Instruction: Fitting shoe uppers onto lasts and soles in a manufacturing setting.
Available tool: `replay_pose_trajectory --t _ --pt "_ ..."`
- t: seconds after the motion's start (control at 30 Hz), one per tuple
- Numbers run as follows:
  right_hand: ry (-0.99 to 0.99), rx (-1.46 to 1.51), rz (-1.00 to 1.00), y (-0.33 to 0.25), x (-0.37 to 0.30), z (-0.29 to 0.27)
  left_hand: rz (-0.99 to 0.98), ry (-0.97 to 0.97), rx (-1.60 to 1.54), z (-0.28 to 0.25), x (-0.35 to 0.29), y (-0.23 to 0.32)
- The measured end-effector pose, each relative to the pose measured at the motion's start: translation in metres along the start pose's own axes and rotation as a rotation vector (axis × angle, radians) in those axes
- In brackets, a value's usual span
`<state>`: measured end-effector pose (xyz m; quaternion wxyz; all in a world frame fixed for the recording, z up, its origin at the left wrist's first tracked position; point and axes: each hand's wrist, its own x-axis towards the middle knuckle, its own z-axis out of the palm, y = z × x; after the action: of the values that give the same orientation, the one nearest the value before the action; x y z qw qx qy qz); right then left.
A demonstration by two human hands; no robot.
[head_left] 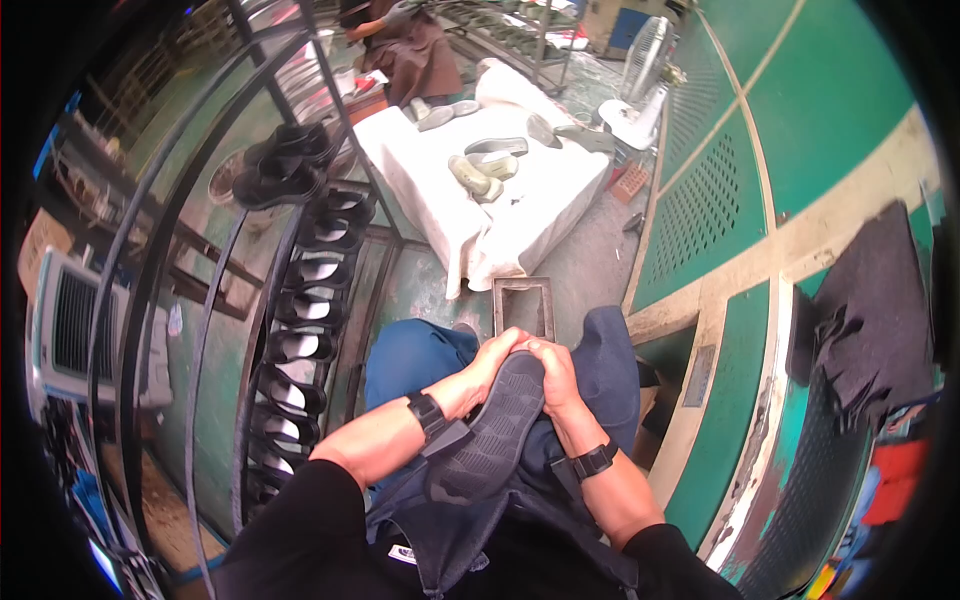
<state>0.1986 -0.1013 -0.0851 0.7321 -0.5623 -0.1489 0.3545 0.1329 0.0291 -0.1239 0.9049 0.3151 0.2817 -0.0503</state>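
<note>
A dark shoe (490, 425), its sole turned up, is held over the lap, nearer the wearer than the near edge of the desk. Its far rounded end is pinched between the left hand (488, 362) and the right hand (560, 378), with the fingers closed around it. The sole is patterned with fine grooves and angular blocks, and its outline is long and curved. Each wrist is wrapped in a black band (427, 412), and the lap is covered by dark blue cloth (605, 385).

The desk (545, 215) is draped in white sheeting, which hangs in folds at the near edge. Olive and grey shoe soles (470, 178) are scattered toward its far edge. A co-worker in a brown apron (425, 55) is seen beyond the far left corner. Black shoes (300, 345) are lined up on a dark metal rack (203, 330) at the left; the right is walled by green metal panels (705, 215), partly perforated.

An open rectangular metal frame (548, 305) is set between the near edge and the knees. A strip of green floor (415, 275) is left between rack and desk, while a narrower grey strip is bounded by the desk's right edge and the panels.
</note>
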Motion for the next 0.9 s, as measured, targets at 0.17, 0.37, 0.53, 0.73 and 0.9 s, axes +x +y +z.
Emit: replay_pose_trajectory --t 0.17,0.37,0.53,0.73,0.9 --pt "-0.014 0.039 -0.005 -0.007 -0.011 0.01 0.108 -0.011 0.04 0.01 -0.024 0.009" --pt "-0.096 -0.176 -0.2 -0.039 -0.024 0.021 0.229 -0.194 0.175 0.028 -0.051 0.028" --pt "-0.079 0.022 -0.184 -0.032 -0.007 0.012 0.165 0.15 0.216 0.04 -0.051 0.031" --pt "-0.041 0.532 0.185 -0.036 0.039 -0.011 -0.465 -0.111 -0.224 0.001 -0.139 0.015" --pt "0.024 0.666 0.014 -0.022 0.026 -0.007 -0.216 -0.139 -0.161 0.01 -0.16 -0.006"
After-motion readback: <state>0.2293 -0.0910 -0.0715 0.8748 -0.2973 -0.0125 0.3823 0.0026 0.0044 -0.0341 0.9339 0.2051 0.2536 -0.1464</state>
